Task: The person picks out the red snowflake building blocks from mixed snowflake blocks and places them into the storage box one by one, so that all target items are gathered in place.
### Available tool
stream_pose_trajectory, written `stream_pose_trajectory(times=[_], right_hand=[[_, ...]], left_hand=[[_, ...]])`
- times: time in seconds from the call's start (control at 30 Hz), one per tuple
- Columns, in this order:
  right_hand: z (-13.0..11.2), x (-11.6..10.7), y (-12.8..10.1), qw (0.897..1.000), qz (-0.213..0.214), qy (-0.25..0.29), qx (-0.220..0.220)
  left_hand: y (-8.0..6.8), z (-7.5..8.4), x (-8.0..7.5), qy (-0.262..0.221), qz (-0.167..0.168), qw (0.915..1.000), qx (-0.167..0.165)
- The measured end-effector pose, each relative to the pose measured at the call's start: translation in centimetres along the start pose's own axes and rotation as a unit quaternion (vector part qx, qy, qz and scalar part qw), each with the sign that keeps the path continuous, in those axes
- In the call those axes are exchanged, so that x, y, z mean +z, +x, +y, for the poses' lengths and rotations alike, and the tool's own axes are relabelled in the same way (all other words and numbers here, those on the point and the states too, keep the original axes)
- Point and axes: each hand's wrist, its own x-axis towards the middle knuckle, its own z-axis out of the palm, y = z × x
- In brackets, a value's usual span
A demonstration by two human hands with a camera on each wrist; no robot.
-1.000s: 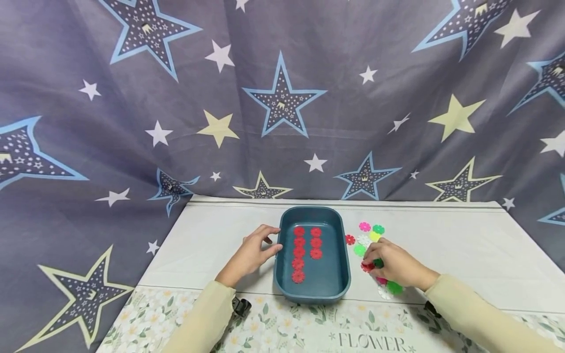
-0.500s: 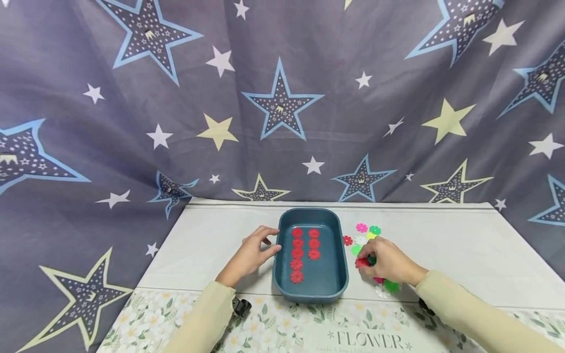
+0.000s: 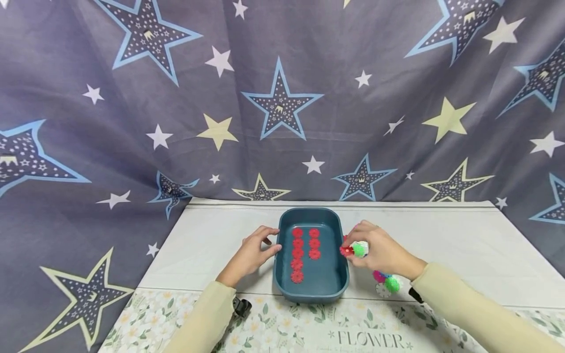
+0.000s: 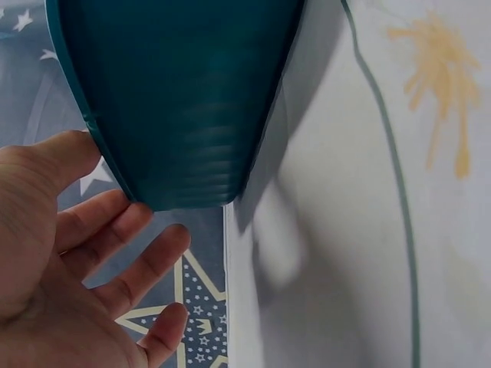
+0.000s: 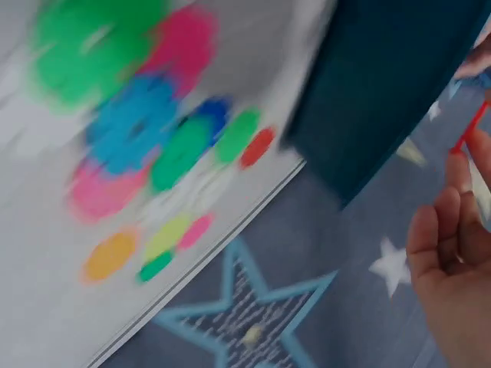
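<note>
A red flower-shaped disc (image 3: 346, 251) is pinched between the thumb and fingers of my right hand (image 3: 383, 249), beside the right rim of the dark teal tray (image 3: 311, 297). Edge-on, the same red disc (image 5: 471, 126) shows at those fingertips in the right wrist view. Inside the tray, red discs (image 3: 297, 253) lie flat in two columns, the left column longer than the right. My left hand (image 3: 253, 251) touches the tray's left side with thumb and fingertips. Its relaxed fingers (image 4: 146, 268) are spread against the outer wall in the left wrist view.
Right of the tray lies a loose group of coloured discs, among them a green disc (image 3: 392, 284) and a white disc (image 3: 383, 290); my right hand partly covers the group. A star-patterned curtain (image 3: 282, 147) hangs behind the white table cloth (image 3: 229, 220).
My right hand has lifted the red disc from the group and carried it leftward to the tray's right rim. My left hand has stayed at the tray's left side.
</note>
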Motion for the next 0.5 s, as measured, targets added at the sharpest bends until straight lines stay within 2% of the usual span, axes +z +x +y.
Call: stream_pose_trajectory(times=[0.13,0.27,0.37,0.5], right_hand=[[-1.7,1.6,1.6,0.997,-0.069,0.012,-0.016],[-2.7,3.4,3.2,0.991,-0.136,0.000,0.019],[-3.0,4.7,4.0,0.985,-0.162,-0.018,0.048],[-3.1,6.0,4.5,0.982,-0.175,-0.033,0.061]], left_hand=[[0.2,0.1,0.0,0.015,-0.007,0.9999,-0.001],[0.3,0.3,-0.1,0.027,-0.017,0.9995,-0.005],[0.3,0.4,-0.2,0.029,-0.018,0.9994,-0.007],[0.1,0.4,-0.3,0.028,-0.019,0.9994,-0.010]])
